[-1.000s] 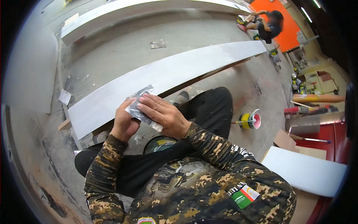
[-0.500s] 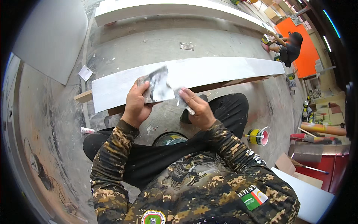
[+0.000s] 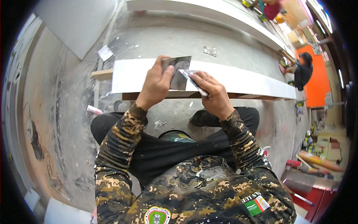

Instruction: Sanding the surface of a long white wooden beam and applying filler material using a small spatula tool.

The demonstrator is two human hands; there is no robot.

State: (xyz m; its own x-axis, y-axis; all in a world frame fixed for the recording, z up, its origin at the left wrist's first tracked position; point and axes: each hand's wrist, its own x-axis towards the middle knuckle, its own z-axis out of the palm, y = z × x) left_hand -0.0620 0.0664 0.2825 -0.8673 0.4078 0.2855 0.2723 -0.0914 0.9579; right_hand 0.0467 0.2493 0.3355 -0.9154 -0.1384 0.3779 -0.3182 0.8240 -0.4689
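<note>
My left hand [image 3: 156,86] grips a thin flat metal plate [image 3: 181,64] by its left side, thumb on top. The plate has grey, smeared patches. My right hand [image 3: 215,92] is closed on a putty scraper [image 3: 199,88], whose blade meets or overlaps the plate's right part; its handle is mostly hidden by the fingers. Both hands are above a long white board [image 3: 242,78], which lies crosswise in front of my crossed legs. Wood shows along the board's near underside.
A dark bucket [image 3: 175,136] stands between my legs. A white tube [image 3: 94,109] lies by my left knee. A second white beam [image 3: 209,15] runs farther off. A co-worker [image 3: 304,71] crouches at the right near an orange panel [image 3: 317,78]. A wood strip [image 3: 101,74] juts from the board's left end.
The scraper has come onto the plate's right part, and the plate has turned more upright. White paste seen on the plate earlier hardly shows now. The whole view has shifted.
</note>
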